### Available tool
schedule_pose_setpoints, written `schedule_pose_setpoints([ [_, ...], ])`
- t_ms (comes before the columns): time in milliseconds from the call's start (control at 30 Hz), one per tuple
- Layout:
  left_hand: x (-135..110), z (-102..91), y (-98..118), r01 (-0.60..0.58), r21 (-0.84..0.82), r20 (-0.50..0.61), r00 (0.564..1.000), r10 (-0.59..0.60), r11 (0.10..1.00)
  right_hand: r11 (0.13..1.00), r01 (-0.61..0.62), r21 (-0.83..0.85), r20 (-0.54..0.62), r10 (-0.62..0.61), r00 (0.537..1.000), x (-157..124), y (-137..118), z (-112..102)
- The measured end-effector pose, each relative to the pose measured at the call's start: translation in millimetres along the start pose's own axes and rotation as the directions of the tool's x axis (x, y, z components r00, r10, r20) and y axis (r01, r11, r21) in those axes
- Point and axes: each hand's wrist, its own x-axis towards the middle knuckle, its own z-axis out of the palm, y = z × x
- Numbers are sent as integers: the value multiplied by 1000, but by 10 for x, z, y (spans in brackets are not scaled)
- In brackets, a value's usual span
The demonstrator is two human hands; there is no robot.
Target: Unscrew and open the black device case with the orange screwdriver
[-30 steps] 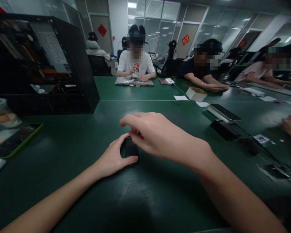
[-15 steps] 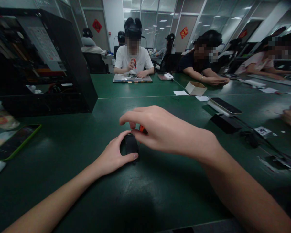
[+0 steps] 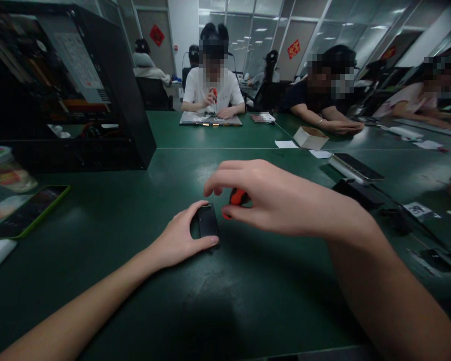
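Everything is dimly lit. Lights (image 3: 261,29) are mirrored in the glass partition (image 3: 244,50), soft glare is spread over the green tabletop (image 3: 108,220), its near part is shadowed, and the right edge is stretched and blurred.

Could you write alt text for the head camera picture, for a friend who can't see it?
The left hand grips a small black device on a green table, while the right hand holds a red-and-black tool just beside it. An open computer case stands at left, and across the table sits a person in white.
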Motion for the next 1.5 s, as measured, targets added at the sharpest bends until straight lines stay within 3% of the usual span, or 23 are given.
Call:
schedule_pose_setpoints([
  [100,-2,-7,1,-10,8,8,1000,10,1000,1000,3,22,27,-3,1000,-18,3,-23],
  [300,11,6,-46,-13,21,-6,1000,13,1000,998,-41,-37,-42,39,998,-1,9,17],
  [467,21,7,-28,-18,65,-5,1000,18,998,995,29,95,84,-37,996,-40,-29,-68],
  [600,22,0,-34,-19,75,7,1000,19,997,998,-58,-16,40,58,998,-42,-61,-56],
  [667,31,1,-76,-31,123,13,999,30,992,998,-51,-29,5,51,999,-34,-58,-37],
  [800,56,11,-197,-80,251,7,997,80,965,999,10,31,65,-12,998,-50,-44,-48],
  [1100,43,38,-273,-85,265,-5,996,90,960,949,-245,-199,-64,237,969,-16,-18,27],
  [1333,50,46,-265,-95,280,-10,995,102,955,1000,-25,-6,96,25,995,-82,-76,-56],
  [1500,42,58,-256,-74,289,-30,996,86,954,962,-224,-156,-24,223,975,-58,-9,3],
])
